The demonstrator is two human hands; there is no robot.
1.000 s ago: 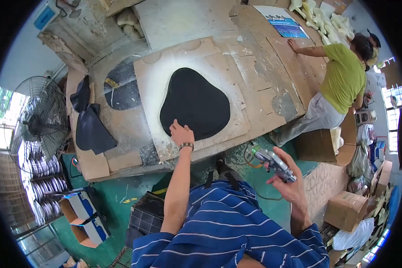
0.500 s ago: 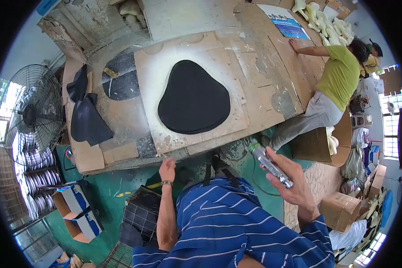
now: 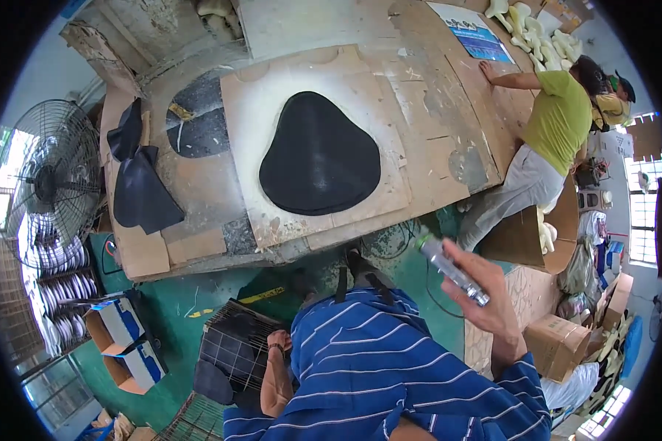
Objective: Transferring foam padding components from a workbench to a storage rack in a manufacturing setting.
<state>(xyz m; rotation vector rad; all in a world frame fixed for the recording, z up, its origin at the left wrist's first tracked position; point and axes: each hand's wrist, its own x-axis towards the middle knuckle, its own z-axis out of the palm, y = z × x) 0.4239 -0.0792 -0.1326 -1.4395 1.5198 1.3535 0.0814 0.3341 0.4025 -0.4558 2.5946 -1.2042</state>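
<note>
My right hand (image 3: 485, 294) is wrapped around a silvery spray gun (image 3: 452, 272) with a green end, held out over the floor near the table. A thin dark hose curves below it. My left hand (image 3: 279, 340) is down beside my waist, next to a wire crate (image 3: 232, 345) that has dark sheets in it; its fingers are mostly hidden. A black rounded-triangular pad (image 3: 320, 158) lies flat on a whitened cardboard sheet (image 3: 254, 110) on the table, and neither hand touches it. A faint sheen runs down the pad's middle.
Folded black pieces (image 3: 147, 191) lie at the table's left. A caged fan (image 3: 48, 176) stands beyond them. At the far right a co-worker (image 3: 559, 110) leans on the table near pale foam pieces (image 3: 541, 44). Cardboard boxes (image 3: 559, 342) stand on the floor at right.
My left hand has dropped back from the table's front edge to beside the wire crate. My right hand keeps the spray gun nearly in place. A sheen now shows on the pad.
</note>
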